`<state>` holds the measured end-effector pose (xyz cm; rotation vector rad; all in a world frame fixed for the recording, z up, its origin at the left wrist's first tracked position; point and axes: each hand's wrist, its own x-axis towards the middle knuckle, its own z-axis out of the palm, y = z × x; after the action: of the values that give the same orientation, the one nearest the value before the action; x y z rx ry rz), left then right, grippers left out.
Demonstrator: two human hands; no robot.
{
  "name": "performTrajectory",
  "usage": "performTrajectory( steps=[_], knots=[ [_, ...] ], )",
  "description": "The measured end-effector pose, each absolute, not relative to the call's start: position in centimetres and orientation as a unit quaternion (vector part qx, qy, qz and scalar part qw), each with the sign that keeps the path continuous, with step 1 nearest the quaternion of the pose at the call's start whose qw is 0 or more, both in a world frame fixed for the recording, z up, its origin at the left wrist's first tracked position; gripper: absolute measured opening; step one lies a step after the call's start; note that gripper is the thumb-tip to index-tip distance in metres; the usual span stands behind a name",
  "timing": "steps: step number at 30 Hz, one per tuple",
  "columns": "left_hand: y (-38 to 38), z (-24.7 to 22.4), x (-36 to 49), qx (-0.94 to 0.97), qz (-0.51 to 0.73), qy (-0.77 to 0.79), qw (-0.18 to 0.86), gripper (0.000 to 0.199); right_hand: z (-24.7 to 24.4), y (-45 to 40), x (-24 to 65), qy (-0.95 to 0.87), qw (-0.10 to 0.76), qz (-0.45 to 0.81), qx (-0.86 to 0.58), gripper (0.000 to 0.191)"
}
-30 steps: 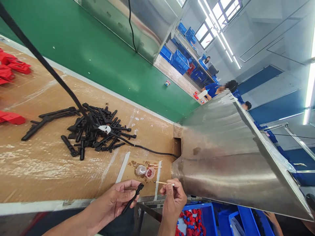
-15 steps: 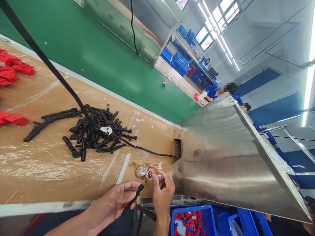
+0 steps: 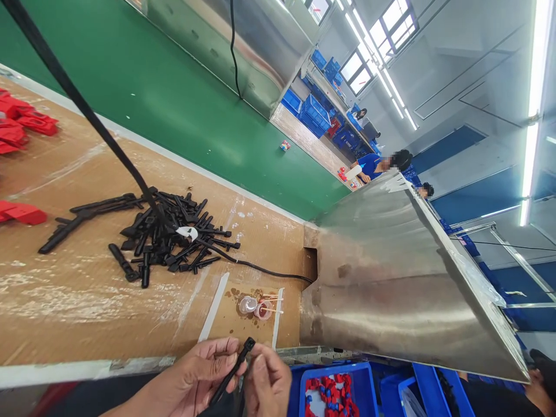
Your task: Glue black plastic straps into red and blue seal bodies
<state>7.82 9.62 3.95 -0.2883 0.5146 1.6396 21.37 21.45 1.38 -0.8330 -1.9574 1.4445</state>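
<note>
My left hand (image 3: 208, 370) is closed round a slim black plastic part (image 3: 230, 373), thumb on top, its knobbed end pointing up and right. Beside that knobbed end is my right hand (image 3: 268, 379), fingers curled and pressed together; a dark strip shows below them, and I cannot make out what they hold. Beyond the hands stands a small clear cup (image 3: 263, 310) of reddish liquid, with a thin stick (image 3: 273, 311) resting in it. A clear round lid (image 3: 248, 304) lies against the cup. A heap of similar black parts (image 3: 169, 231) lies farther left.
Red plastic parts (image 3: 26, 124) lie at the far left of the cardboard-covered bench (image 3: 87, 313). A black cable (image 3: 82, 104) crosses the black heap. A sheet-metal panel (image 3: 391, 278) rises at right. Below is a blue bin (image 3: 362, 382) of red and blue pieces. People sit farther back.
My right hand has left the stick at the cup and come down and left to the black part. The stick now rests in the cup. My left hand still holds the part.
</note>
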Motion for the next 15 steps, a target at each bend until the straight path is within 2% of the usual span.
performTrajectory(
  steps=[3,6,9,15],
  knots=[
    [9.1,4.3,8.0,-0.094,0.731,0.226,0.637,0.047,0.9,19.5,20.8,-0.594,0.222,0.685,-0.358,0.050],
    [9.2,3.4,8.4,-0.097,0.732,0.249,0.627,0.051,2.1,18.8,19.6,-0.463,0.187,0.777,-0.384,0.047],
    [9.3,2.4,8.9,-0.108,0.738,0.268,0.610,0.055,3.2,18.4,18.5,-0.370,0.158,0.830,-0.386,0.039],
    [8.7,2.9,9.0,-0.126,0.755,0.297,0.571,0.066,2.8,17.6,17.6,-0.298,0.168,0.872,-0.349,0.033]
  ],
)
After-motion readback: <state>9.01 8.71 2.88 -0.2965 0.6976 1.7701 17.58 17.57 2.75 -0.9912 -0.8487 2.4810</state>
